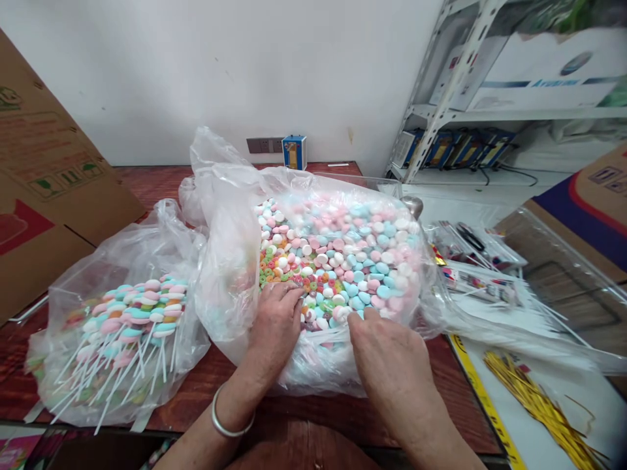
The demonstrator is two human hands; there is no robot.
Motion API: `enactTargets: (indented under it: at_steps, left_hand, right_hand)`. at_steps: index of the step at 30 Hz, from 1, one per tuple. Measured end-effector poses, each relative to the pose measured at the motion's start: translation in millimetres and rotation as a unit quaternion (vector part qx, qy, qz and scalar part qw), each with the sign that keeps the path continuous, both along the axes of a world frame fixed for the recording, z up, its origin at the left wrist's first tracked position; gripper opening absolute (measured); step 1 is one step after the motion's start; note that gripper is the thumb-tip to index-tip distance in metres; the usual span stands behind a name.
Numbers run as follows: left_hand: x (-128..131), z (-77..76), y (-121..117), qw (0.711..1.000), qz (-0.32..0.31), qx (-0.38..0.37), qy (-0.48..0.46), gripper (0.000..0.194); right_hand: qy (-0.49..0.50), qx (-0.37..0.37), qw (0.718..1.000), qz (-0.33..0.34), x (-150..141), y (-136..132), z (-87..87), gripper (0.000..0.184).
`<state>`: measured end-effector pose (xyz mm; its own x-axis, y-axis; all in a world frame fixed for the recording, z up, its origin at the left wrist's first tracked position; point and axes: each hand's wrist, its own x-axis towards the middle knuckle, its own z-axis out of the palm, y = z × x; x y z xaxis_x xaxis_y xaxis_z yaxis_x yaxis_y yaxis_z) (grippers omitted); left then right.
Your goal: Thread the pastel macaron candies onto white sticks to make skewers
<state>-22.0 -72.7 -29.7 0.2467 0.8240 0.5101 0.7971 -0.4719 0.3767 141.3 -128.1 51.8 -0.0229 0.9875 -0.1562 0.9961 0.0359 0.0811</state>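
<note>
A big clear plastic bag (223,261) lies open in front of me, full of pink, blue and white button-shaped candies (337,258). Small colourful ring candies (274,264) are mixed in at its left side. My left hand (277,320) reaches into the bag with bent fingers close together among the rings; the fingertips are partly hidden. At the bag's near edge, my right hand (392,352) is closed with fingers curled, and what it pinches is hidden. To the left, a second plastic bag (166,228) holds several candy skewers on white sticks (142,313).
A cardboard box (49,170) stands at the left and another box (588,202) at the right. Gold twist ties (539,405) and packets of white sticks (484,287) lie to the right. A small blue box (294,153) sits by the wall, near a white shelf (441,117).
</note>
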Motion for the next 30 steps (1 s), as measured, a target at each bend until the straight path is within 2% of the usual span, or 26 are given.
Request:
enactTargets:
  at_steps: [4,7,11,14,17,22,26,30]
  left_hand:
    - [-1.7,-1.2,1.5,1.0,0.006,0.001,0.014,0.017]
    - [-3.8,-1.0,2.5,1.0,0.007,0.001,0.011,0.019]
    - [-7.5,0.2,4.7,1.0,0.01,0.003,-0.009,0.021]
    - [-10.2,1.4,6.8,0.999,0.012,0.005,-0.032,0.02]
    - [-11.0,2.5,8.0,0.999,0.011,0.0,-0.041,0.019]
    - [-9.2,2.5,7.9,0.999,0.011,-0.003,-0.054,0.019]
    - [-7.7,1.7,7.2,0.999,0.011,-0.007,-0.051,0.02]
    - [-6.4,1.0,7.1,0.999,0.007,-0.004,-0.048,0.021]
  right_hand:
    - [0.009,-0.011,1.0,0.017,-7.5,9.1,7.4,0.023]
    - [0.013,-0.01,0.999,0.035,-8.4,15.4,6.0,0.022]
    - [0.028,0.001,1.0,0.015,8.8,16.0,-10.8,0.021]
    - [0.088,0.004,0.996,-0.028,27.2,11.1,-25.4,0.022]
    - [0.146,0.028,0.988,-0.046,33.5,9.5,-30.9,0.023]
    - [0.095,0.056,0.994,-0.016,18.5,24.7,-25.7,0.025]
    - [0.033,0.028,0.999,0.024,13.6,39.2,-19.3,0.021]
    - [0.024,0.02,0.997,0.066,14.0,46.7,-9.6,0.022]
